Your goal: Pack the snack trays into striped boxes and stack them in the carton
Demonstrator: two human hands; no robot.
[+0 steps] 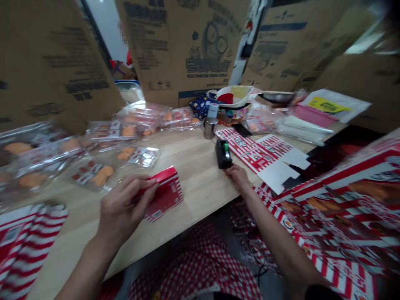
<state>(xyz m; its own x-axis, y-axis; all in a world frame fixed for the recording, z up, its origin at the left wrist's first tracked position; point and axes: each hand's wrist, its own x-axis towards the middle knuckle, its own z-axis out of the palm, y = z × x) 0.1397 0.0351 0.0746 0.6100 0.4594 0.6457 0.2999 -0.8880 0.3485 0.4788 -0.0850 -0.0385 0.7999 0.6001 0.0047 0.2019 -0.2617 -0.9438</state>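
Note:
My left hand [121, 204] is closed on a small red carton [165, 193] with red-and-white striped edges, held just above the wooden table. Its fingers grip the carton's left side, and part of that side is hidden behind them. Farther right, my right hand [238, 177] has its fingertips closed at the near end of a black tape dispenser [223, 153] with a green core. Whether a strip of tape is between those fingers is too small to tell. Clear bags [101, 175] holding orange pieces and printed cards lie beyond my left hand.
Flat striped cartons [28, 237] lie at the left, and an unfolded printed carton [265, 154] lies right of the dispenser. A metal cup [210, 128] and a basket [237, 110] stand farther back. Stacked printed cartons [343, 208] rise at the right. Cardboard [184, 50] walls the back.

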